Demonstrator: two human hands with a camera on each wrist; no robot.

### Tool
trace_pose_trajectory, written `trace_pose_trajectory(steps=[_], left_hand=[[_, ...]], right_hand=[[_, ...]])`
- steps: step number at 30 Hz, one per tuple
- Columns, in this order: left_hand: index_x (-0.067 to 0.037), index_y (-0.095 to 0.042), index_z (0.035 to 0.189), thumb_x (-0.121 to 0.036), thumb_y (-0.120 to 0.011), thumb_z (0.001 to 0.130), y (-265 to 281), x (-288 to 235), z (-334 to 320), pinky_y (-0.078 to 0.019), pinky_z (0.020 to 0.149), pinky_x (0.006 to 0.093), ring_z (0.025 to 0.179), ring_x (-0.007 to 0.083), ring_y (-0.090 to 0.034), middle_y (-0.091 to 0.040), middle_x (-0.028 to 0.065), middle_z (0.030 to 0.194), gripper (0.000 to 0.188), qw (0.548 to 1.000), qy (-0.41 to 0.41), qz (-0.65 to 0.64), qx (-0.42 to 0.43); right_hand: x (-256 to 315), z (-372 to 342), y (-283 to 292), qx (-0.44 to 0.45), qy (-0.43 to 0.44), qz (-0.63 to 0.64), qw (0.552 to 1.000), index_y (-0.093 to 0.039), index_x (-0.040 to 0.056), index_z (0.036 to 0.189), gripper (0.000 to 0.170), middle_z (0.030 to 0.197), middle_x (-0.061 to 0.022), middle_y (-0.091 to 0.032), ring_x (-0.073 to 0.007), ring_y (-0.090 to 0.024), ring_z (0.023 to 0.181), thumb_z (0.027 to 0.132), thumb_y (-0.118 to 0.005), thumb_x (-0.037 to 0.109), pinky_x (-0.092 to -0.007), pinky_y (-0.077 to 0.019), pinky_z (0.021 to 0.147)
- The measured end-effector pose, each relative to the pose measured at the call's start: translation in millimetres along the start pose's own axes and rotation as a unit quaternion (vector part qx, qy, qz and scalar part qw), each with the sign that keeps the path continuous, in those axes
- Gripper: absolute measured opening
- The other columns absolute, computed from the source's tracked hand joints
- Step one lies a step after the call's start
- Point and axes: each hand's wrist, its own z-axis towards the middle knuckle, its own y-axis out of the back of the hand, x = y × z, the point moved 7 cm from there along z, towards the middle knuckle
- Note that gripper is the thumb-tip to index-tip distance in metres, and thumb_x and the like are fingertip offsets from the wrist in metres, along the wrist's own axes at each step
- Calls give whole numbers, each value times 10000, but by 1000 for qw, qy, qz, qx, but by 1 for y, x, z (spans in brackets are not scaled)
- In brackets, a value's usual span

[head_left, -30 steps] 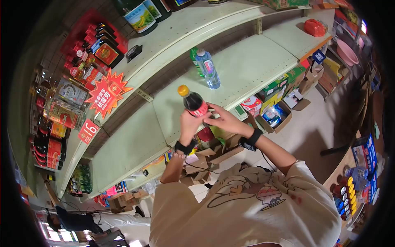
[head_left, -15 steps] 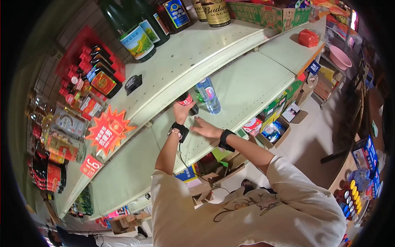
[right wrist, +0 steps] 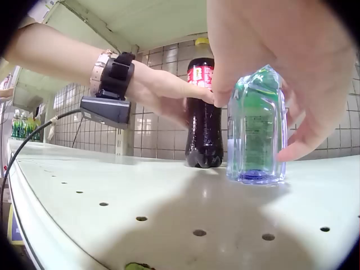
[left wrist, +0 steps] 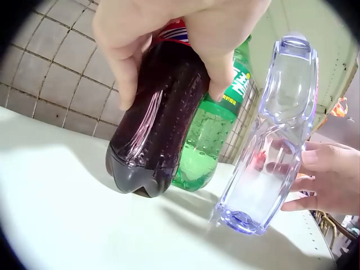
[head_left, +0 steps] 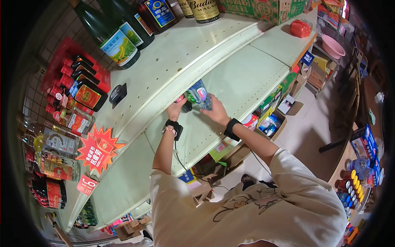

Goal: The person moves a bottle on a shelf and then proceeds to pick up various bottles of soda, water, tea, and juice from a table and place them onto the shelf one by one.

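Fingers (left wrist: 128, 84) of the left hand (head_left: 176, 110) grip a dark, red-labelled plastic bottle (left wrist: 160, 112), seemingly steadying it, while the right hand (head_left: 216, 111) grips a clear, bluish plastic bottle (left wrist: 287, 95) at its three o'clock.

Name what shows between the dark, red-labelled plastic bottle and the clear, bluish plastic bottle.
In the left wrist view, a green plastic bottle shows between the dark bottle and the clear bottle, partly hidden behind the dark one.

In the head view, a green carton (head_left: 267, 10) sits at one o'clock, a pink basin (head_left: 333, 46) at two.
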Motion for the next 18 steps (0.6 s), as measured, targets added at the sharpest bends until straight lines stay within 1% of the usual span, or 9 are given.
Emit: trace_pose_trajectory(steps=[2,7,9,10,11,13,14,15,18], left_hand=[[-4,-631,998,-260,-864,649,-1,0,0,-507,802,327,835,171,-651,-695,92,930,491,1000,1,3,7],[6,-528,1137,-175,-875,651,-9,6,-2,-481,878,320,964,178,-610,-630,88,1080,624,996,-9,-72,43],[4,-370,1267,-119,-871,657,-20,12,-12,-445,937,312,1082,190,-548,-550,98,1184,798,978,50,-178,101],[8,-201,1382,-97,-843,680,-19,14,-16,-432,958,327,1131,206,-516,-506,112,1230,957,984,51,-149,87],[8,-201,1382,-97,-843,680,-23,16,-23,-432,958,327,1131,206,-516,-506,112,1230,957,984,50,-147,90],[6,-82,1446,-88,-808,706,-19,33,-45,-417,976,353,1157,222,-492,-472,125,1249,1041,981,153,-119,-10],[-12,-5,1478,-116,-774,742,-27,64,-55,-372,1025,375,1218,236,-435,-418,148,1302,1070,957,256,-135,3],[-12,-5,1478,-116,-774,742,-27,56,-66,-372,1025,375,1218,236,-435,-418,148,1302,1070,958,255,-134,7],[-59,-57,1490,-148,-681,841,-33,-7,-122,-329,1082,408,1285,264,-368,-390,152,1324,904,889,309,-337,5]], right_hand=[[-9,4,-6,63,-74,10,995,-420,-17,1316,739,1172,-260,-575,-418,-563,1052,733,-755,292,-437,-465,903],[5,6,8,71,-55,-34,995,-457,8,1253,668,1078,-236,-623,-412,-604,983,737,-751,313,-449,-490,843],[5,8,8,89,-65,-47,993,-470,17,1225,637,1066,-229,-629,-411,-608,970,738,-749,318,-450,-492,834],[3,9,5,88,-60,-61,992,-465,16,1238,648,1059,-241,-628,-413,-611,963,744,-738,335,-445,-493,824],[1,8,3,86,-56,-74,992,-461,16,1252,660,1053,-253,-628,-416,-615,956,750,-727,352,-441,-494,813],[5,6,4,85,-63,-66,992,-457,15,1242,655,1050,-248,-626,-416,-610,960,747,-733,342,-445,-493,822],[7,5,5,84,-67,-60,992,-453,14,1233,650,1048,-243,-624,-417,-605,964,745,-739,333,-450,-491,831],[5,3,5,80,-69,-61,992,-453,14,1233,650,1048,-243,-624,-417,-605,964,745,-739,333,-450,-491,831],[-4,-18,10,49,-54,14,997,-392,-24,1325,746,1216,-272,-531,-417,-541,1096,774,-710,366,-430,-448,930]])
